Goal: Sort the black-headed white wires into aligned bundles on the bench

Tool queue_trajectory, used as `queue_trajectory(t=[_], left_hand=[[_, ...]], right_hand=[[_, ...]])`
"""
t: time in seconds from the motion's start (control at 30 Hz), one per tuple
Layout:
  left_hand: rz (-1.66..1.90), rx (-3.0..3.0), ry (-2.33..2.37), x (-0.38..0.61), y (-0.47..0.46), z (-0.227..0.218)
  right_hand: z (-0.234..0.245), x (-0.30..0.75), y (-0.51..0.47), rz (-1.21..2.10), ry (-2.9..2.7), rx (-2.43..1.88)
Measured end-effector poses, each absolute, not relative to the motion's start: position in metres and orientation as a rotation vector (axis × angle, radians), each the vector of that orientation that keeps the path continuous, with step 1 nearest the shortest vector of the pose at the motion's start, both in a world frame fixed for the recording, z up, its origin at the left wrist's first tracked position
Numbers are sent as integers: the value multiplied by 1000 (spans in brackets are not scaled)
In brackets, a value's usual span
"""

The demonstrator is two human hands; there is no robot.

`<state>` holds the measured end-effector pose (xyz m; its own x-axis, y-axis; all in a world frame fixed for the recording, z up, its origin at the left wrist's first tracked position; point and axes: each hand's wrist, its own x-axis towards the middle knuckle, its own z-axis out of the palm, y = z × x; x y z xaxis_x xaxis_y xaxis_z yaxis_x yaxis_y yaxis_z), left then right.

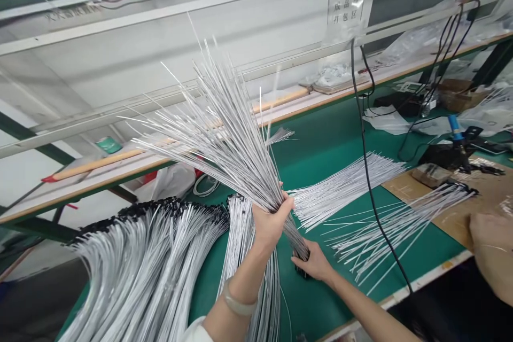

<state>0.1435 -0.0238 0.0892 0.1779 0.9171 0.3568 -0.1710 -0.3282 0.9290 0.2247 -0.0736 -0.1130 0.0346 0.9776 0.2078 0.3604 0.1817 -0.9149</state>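
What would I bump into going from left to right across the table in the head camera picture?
First the pile of white wires → left hand gripping the fanned wire bundle → right hand at its base → blue-handled tool → another person's hand.

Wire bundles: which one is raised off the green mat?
The fanned bundle held in the left hand and right hand; the other bundles all lie flat on the mat.

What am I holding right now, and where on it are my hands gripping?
A bundle of thin white wires, fanned out upward. The left hand grips it low down, where the fan narrows; the right hand holds its bottom end.
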Motion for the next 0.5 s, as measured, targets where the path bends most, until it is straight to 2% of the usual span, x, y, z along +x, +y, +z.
queue_trajectory(t=[0.27,0.5], left_hand=[[1452,1409,824,146,-20,86],[1418,1436,840,145,-23,87]], right_hand=[[-114,263,-87,1029,-1505,-1332],[-135,268,-135,644,-1107,-1498]])
